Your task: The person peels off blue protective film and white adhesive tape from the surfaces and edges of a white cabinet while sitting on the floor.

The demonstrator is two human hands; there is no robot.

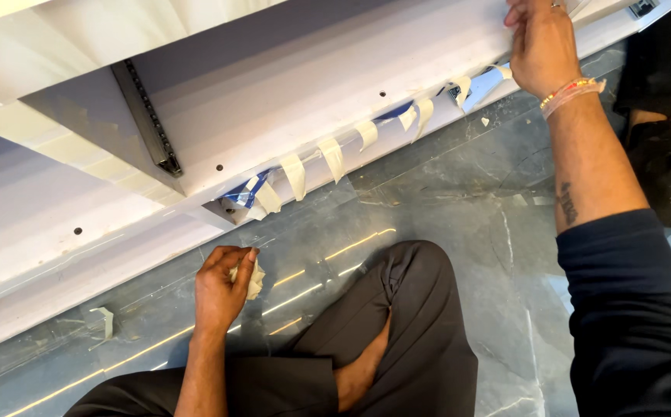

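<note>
The person sits cross-legged on a dark grey marble floor with pale veins; thin lines of light reflect off its polish near the left knee. A big white panel lies tilted across the far side, its lower edge just above the floor. A black slotted rail runs down a side board on the left, and small round holes dot the white faces.

Along the panel's lower edge hangs a row of short cream tape strips, stuck at the top and curling loose below. Blue film shows beneath them at the left end and again toward the right.

The left hand rests low over the floor, near the knee, fingers closed around a crumpled wad of cream tape. The right hand reaches up to the far right, laid flat against the panel just above the last strips; its fingertips run out of view, so whether they pinch anything cannot be told. A beaded band sits on that wrist, and the dark sleeve is pushed up the forearm.

A loose scrap of tape lies on the floor at the left. Another person's bare foot and dark clothing show at the far right edge.
</note>
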